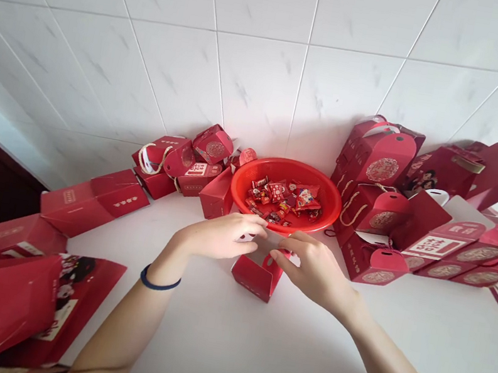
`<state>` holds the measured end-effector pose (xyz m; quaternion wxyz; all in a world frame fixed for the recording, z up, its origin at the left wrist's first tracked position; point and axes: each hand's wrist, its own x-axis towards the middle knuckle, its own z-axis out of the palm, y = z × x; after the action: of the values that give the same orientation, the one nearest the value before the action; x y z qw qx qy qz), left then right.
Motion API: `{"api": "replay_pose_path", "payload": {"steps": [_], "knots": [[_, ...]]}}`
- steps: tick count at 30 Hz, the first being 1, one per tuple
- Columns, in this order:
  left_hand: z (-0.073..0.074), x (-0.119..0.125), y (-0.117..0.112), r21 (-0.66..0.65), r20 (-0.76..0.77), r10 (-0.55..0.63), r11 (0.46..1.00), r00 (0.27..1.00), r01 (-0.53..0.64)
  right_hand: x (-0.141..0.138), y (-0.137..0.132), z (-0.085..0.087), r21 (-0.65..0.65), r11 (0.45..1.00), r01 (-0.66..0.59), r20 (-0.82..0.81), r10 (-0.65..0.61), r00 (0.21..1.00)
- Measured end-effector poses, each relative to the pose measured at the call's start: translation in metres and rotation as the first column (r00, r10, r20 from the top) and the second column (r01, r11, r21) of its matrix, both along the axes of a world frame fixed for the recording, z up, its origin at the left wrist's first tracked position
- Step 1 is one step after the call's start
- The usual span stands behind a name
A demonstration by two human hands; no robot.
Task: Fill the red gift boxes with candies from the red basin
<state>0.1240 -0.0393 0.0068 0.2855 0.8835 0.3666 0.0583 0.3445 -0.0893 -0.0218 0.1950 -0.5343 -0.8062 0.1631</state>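
The right hand (315,270) pinches the flap (268,244) of the small red box (255,278), presumably steadying it; the left hand (216,235) curls opposite, grip unclear. The box stands on the worktop (204,338), handily near 1 basin (240,186).

head | forward-down | close over table (213,346) | dark left edge unclear

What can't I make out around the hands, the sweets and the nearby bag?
- Head view: the bottom inside the small box, hidden by its near wall.
- Head view: the lowest sweets in the bowl, covered by those on top.
- Head view: the small print on the wrappers, too small to read.
- Head view: the far left part of the bag, cut off by the picture's edge.
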Motion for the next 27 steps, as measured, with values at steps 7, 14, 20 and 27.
{"api": "replay_pose_path", "payload": {"steps": [7,14,20,27], "knots": [[0.0,-0.001,0.001,-0.036,-0.175,0.01,0.999,0.984,-0.017,-0.01,-0.001,0.001,-0.113,0.993,0.036,0.047,-0.031,0.998],[0.001,-0.011,0.005,-0.097,-0.309,-0.033,0.995,0.95,0.003,0.014,0.009,0.003,-0.25,0.958,-0.138,0.077,0.162,0.984],[0.003,-0.011,0.006,-0.114,-0.368,-0.032,0.993,0.929,-0.01,0.028,0.013,0.006,-0.356,0.917,-0.181,0.169,0.254,0.952],[0.001,-0.005,0.0,-0.09,-0.378,0.014,0.995,0.926,-0.051,0.031,0.012,0.008,-0.345,0.922,-0.177,0.171,0.247,0.954]]}}
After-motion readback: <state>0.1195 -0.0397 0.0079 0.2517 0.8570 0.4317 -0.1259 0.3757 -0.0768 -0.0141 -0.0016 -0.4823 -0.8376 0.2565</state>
